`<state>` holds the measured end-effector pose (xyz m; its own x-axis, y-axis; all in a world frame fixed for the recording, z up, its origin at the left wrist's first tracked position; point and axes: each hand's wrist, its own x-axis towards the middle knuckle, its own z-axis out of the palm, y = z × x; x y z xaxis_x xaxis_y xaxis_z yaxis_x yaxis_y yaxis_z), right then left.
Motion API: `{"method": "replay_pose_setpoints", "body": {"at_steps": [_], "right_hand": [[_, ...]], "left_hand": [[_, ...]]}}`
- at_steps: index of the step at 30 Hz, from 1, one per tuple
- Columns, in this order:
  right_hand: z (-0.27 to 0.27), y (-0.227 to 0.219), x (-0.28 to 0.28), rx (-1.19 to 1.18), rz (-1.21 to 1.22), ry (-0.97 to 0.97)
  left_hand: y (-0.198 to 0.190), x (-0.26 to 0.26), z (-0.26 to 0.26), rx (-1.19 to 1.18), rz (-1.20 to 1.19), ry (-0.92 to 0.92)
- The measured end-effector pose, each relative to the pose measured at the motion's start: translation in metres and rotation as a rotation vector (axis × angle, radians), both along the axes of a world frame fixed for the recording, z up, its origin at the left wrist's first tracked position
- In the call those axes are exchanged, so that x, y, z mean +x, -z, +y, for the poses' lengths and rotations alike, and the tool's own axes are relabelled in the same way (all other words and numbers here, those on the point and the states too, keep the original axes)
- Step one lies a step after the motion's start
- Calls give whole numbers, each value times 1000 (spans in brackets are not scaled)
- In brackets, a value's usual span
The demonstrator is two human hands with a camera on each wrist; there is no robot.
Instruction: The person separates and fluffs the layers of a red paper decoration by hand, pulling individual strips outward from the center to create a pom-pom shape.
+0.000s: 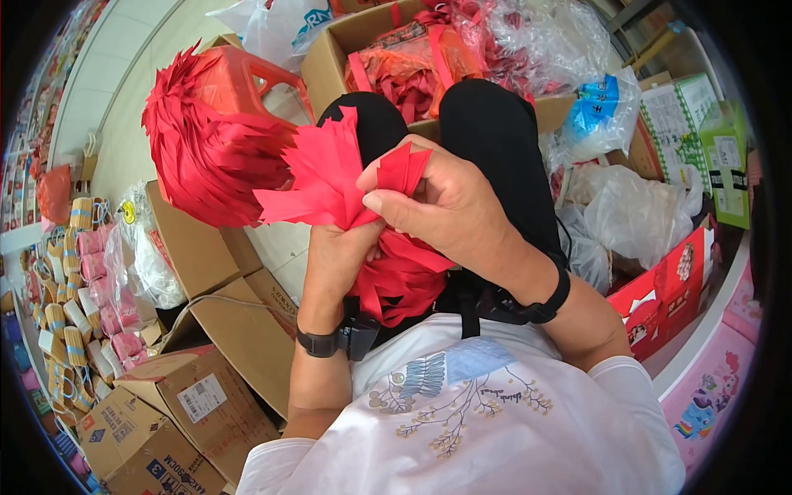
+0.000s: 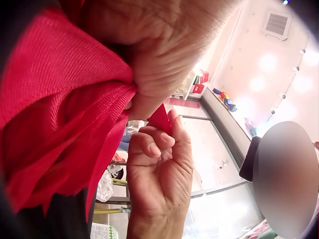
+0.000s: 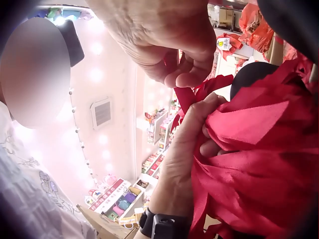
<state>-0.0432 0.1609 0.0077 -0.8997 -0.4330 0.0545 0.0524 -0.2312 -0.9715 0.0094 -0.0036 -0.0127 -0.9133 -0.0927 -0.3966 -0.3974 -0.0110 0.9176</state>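
On the left, red ribbons [image 1: 219,165] lie against the stool [image 1: 235,74]. Next, above our lap [image 1: 505,165], our left hand [image 1: 338,256] grips the ribbon bunch [image 1: 322,186] round its gathered middle; to the right, our right hand [image 1: 466,210] pinches some ribbon ends. We judge the bunch light, soft and slightly slippery, so the gathered part is the good place to hold. It looks bright red, finely ribbed, with pointed tips fanning out.
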Motion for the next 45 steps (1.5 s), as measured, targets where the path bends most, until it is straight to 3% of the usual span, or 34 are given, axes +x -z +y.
{"method": "replay_pose_setpoints", "body": {"at_steps": [2,11,14,20,24,27,31,34,38,45], "right_hand": [[3,-5,-2,129,168,3],[16,8,-8,-9,-207,-51],[19,15,-10,54,-292,-71],[17,35,0,138,-281,-107],[14,41,-1,249,-38,-107],[11,26,-14,448,368,122],[-5,0,-15,259,49,-17],[-12,-4,-19,275,-90,-132],[-15,5,-20,222,-82,-104],[-4,6,-16,-69,-299,-197]], "left_hand": [[1,1,-1,6,8,2],[-8,-3,1,12,2,46],[-9,-4,-2,37,25,86],[-8,-3,-9,74,44,152],[-8,-3,-7,81,28,94],[-9,-2,-4,47,21,82],[-8,-2,-1,25,46,89],[-7,-3,0,-7,57,110],[-1,-2,-3,-26,43,97],[-6,-4,-5,-13,7,85]]}}
